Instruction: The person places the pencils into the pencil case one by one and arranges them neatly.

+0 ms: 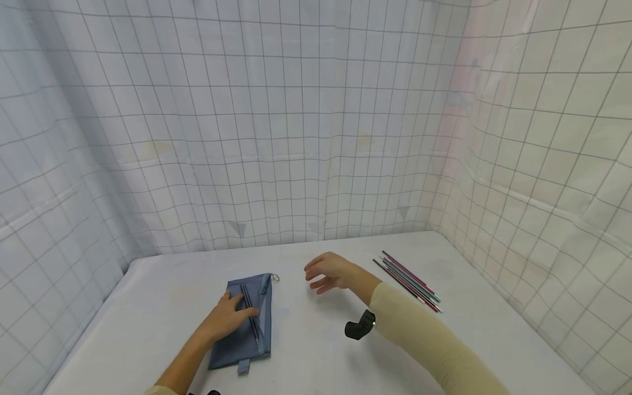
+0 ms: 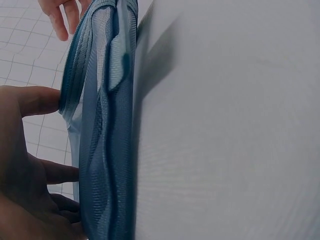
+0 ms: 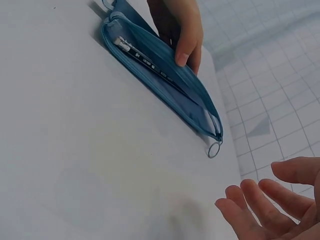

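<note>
A blue zip pouch (image 1: 232, 351) lies on the left half of the table, its long zipped mouth gaping. Dark pencils (image 3: 145, 61) with eraser ends show inside that mouth in the right wrist view. My left hand (image 1: 228, 318) rests on the pouch with fingers spread. In the left wrist view its thumb (image 2: 42, 101) touches the zipper edge and other fingertips press the upper face. To the right of the pouch, my right hand (image 1: 329, 271) hovers above the table, empty, fingers loosely bent and apart. Its fingers also show in the right wrist view, near the pouch's ring (image 3: 214, 149).
Several slim pencils (image 1: 407, 281), dark, red and green, lie in a loose bunch on the right of the white table (image 1: 306, 351), beyond my right forearm. Grid-patterned white curtains (image 1: 276, 137) enclose the back and sides. A black wrist camera (image 1: 360, 325) sticks out below my right sleeve.
</note>
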Demonstrator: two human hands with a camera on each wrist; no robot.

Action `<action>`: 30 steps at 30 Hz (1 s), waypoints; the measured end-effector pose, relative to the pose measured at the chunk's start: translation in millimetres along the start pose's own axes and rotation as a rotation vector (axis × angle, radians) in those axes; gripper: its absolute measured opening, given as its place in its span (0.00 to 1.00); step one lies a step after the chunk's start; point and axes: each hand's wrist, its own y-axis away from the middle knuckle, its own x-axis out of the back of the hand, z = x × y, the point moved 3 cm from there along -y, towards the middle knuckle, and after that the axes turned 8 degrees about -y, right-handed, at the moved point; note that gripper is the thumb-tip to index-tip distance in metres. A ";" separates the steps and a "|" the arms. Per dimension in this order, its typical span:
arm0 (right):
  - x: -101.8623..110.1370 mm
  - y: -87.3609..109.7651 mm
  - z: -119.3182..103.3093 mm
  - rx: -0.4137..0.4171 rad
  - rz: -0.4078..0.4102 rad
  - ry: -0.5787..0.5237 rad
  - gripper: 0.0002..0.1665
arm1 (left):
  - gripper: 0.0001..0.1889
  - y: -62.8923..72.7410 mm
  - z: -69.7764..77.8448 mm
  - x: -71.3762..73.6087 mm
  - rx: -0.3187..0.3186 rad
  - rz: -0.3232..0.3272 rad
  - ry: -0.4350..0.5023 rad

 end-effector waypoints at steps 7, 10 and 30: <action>19.0 9.5 -3.5 0.000 0.030 0.008 0.24 | 0.46 1.2 -2.3 -1.1 -0.001 -0.012 0.016; 30.7 14.5 -3.6 0.001 0.047 0.009 0.24 | 0.46 1.7 -1.4 -0.8 -0.003 -0.010 0.020; 111.2 41.2 3.1 0.012 0.170 0.000 0.23 | 0.46 2.5 0.8 -1.9 0.008 -0.003 0.018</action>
